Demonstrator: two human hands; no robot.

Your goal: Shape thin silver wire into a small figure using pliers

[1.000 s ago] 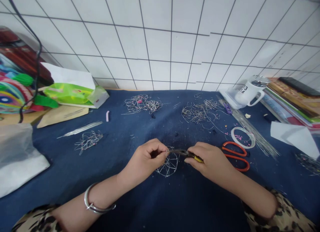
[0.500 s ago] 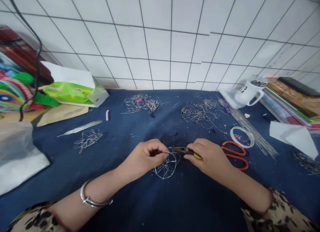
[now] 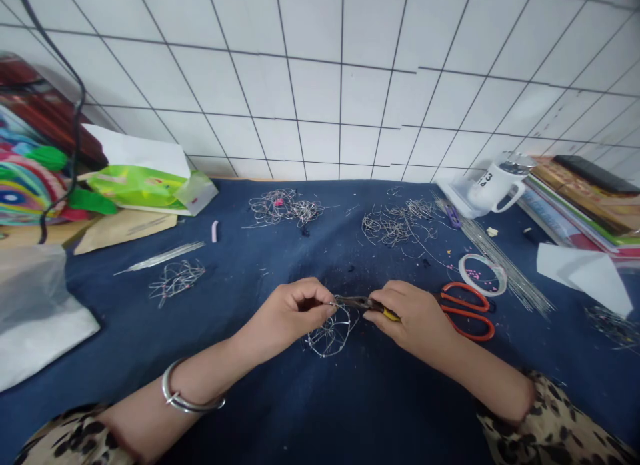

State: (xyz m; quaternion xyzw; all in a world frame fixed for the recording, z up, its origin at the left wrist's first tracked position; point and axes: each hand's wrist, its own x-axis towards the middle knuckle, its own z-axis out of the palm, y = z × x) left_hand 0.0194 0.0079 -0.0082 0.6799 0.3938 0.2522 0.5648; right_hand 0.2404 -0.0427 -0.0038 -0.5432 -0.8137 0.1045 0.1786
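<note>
Between thumb and fingers, my left hand (image 3: 293, 310) pinches the upper edge of a round wire frame (image 3: 349, 331), which hangs below the fingertips with thin wires crossing inside it. My right hand (image 3: 407, 315) is closed around the yellow handles of a pair of pliers (image 3: 357, 302). The jaws of the pliers point left and meet the wire right beside my left fingertips. Whether the jaws grip the wire is too small to tell. Orange-handled scissors (image 3: 467, 311) lie just to the right of my right hand.
Tangled wire heaps (image 3: 390, 223) lie toward the wall, with a smaller wire bundle (image 3: 179, 280) at left. A tape ring (image 3: 483, 276) with pink beads and long straight wires (image 3: 515, 271) lie at right. A white mug (image 3: 500, 185) stands behind, near stacked books (image 3: 590, 198).
My right hand and the pliers have shifted slightly left, so the jaws sit closer to my left fingertips. My left hand stays almost still on the wire frame.
</note>
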